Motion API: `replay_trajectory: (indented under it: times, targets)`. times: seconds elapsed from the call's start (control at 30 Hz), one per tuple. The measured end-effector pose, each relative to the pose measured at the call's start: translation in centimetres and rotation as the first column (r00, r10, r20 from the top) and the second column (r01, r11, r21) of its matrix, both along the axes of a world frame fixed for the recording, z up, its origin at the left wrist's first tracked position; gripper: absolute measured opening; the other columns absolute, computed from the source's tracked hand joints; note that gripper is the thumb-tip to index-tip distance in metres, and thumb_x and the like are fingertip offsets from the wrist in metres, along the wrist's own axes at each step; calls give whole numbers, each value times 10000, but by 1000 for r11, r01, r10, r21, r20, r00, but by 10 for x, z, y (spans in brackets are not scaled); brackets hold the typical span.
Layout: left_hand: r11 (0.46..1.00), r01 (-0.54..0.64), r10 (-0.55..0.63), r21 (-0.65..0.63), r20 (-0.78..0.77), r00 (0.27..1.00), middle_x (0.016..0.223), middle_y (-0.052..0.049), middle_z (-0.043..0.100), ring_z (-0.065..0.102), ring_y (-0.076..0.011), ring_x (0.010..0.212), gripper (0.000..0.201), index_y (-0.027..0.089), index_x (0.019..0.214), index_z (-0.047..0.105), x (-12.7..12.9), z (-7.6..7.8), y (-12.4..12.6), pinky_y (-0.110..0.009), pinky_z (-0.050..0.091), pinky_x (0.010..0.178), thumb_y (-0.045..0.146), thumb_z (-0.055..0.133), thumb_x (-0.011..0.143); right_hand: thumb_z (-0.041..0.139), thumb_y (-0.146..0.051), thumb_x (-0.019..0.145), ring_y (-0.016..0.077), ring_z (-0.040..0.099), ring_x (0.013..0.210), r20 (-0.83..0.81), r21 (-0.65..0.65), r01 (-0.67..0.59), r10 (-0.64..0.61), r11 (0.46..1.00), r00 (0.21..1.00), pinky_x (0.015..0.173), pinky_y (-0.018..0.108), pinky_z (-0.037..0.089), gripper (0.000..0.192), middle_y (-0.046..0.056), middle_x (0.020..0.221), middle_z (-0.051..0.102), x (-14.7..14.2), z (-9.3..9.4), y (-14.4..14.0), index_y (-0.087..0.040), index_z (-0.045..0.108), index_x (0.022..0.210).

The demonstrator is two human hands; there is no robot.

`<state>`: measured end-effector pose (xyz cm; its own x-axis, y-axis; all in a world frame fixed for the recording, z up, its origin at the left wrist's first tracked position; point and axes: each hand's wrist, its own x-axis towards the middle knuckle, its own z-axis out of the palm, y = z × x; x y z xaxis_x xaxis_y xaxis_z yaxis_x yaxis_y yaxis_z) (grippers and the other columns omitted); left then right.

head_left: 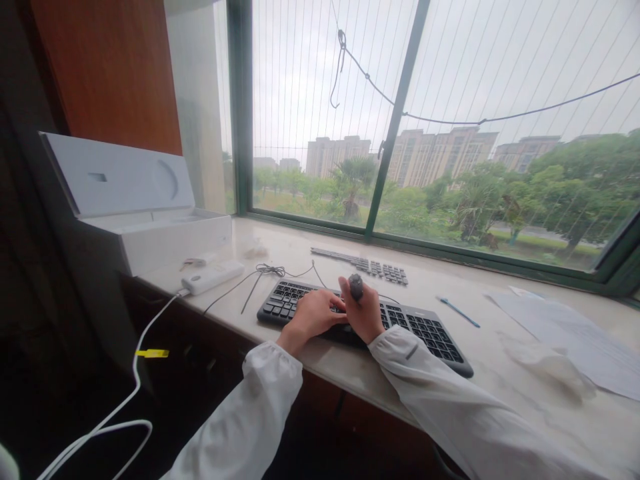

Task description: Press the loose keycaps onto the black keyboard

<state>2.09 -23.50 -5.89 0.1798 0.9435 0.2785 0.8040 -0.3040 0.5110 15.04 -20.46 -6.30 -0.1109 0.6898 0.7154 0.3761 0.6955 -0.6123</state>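
Observation:
A black keyboard [440, 340] lies along the front of the pale sill, most of its key sockets bare and some keycaps still on at its left end. My right hand [364, 312] is closed in a fist, thumb up, around a black-handled tool [356, 285] held upright over the middle of the keyboard. The tool's lower end is hidden, so its exact kind does not show. My left hand [315, 313] rests low over the keyboard, fingers drawn together beside the right fist; what they pinch is hidden. Behind the keyboard, loose grey keycaps [385, 270] lie in rows.
A white power strip [215, 277] and a bundled dark cable [270, 269] lie to the left, with an open white box [175, 240] behind. To the right are a thin blue stick [459, 312], crumpled tissue [545, 363] and paper sheets [575, 333]. A window frame [310, 225] borders the back.

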Motion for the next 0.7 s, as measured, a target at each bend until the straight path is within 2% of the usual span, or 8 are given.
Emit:
replay_trajectory:
  times: [0.2, 0.4, 0.47, 0.53, 0.57, 0.63, 0.7]
  targets:
    - [1000, -1, 1, 21, -21, 1000, 900, -28, 746, 665, -204, 825, 348, 263, 914, 768, 1, 0, 0, -247, 435, 695, 534, 622, 752, 463, -502, 899, 105, 381, 497, 11, 25, 21, -22, 999, 1000, 510, 234, 336, 418, -32, 503, 461, 0, 2, -9, -208, 429, 603]
    - [992, -125, 126, 35, -29, 992, 847, -81, 740, 677, -239, 807, 307, 206, 865, 759, 4, -3, -4, -279, 458, 665, 436, 562, 816, 456, -475, 909, 86, 346, 475, 122, 132, -66, 50, 989, 991, 516, 215, 336, 393, -50, 504, 444, -7, 0, -31, -205, 436, 623]
    - [989, -113, 111, 94, 27, 993, 890, -54, 747, 678, -234, 855, 287, 244, 882, 762, 4, -6, -7, -285, 466, 714, 465, 598, 802, 437, -504, 914, 88, 335, 467, 52, 141, 26, -34, 990, 998, 496, 219, 317, 428, -52, 484, 419, -3, 7, -26, -205, 424, 607]
    - [985, -91, 79, 147, 83, 993, 929, -21, 749, 673, -218, 891, 273, 287, 898, 763, 5, -10, -9, -287, 467, 773, 501, 647, 773, 403, -541, 920, 99, 378, 476, 10, 116, 166, -169, 979, 986, 499, 227, 319, 463, -35, 490, 450, 10, 19, -14, -203, 438, 605]
    - [982, -85, 67, 168, 108, 992, 940, -10, 748, 671, -209, 896, 271, 297, 902, 762, 6, -12, -9, -286, 466, 793, 509, 669, 760, 390, -550, 923, 109, 427, 492, 68, 103, 211, -218, 972, 974, 517, 234, 331, 479, -15, 513, 497, 19, 24, -5, -197, 465, 607]
    - [974, -102, 71, 202, 157, 985, 934, -4, 747, 669, -191, 866, 261, 290, 897, 760, 7, -14, -10, -280, 470, 794, 496, 703, 747, 395, -519, 929, 137, 507, 549, 330, 112, 238, -262, 965, 907, 565, 249, 351, 462, 22, 575, 578, 40, 32, 11, -190, 535, 636]
    - [963, -126, 78, 236, 202, 976, 921, -3, 744, 665, -172, 814, 241, 273, 893, 755, 7, -14, -11, -272, 475, 768, 458, 729, 742, 464, -435, 905, 174, 574, 627, 609, 103, 318, -313, 942, 729, 586, 263, 349, 333, 57, 683, 653, 60, 35, 25, -197, 630, 742]
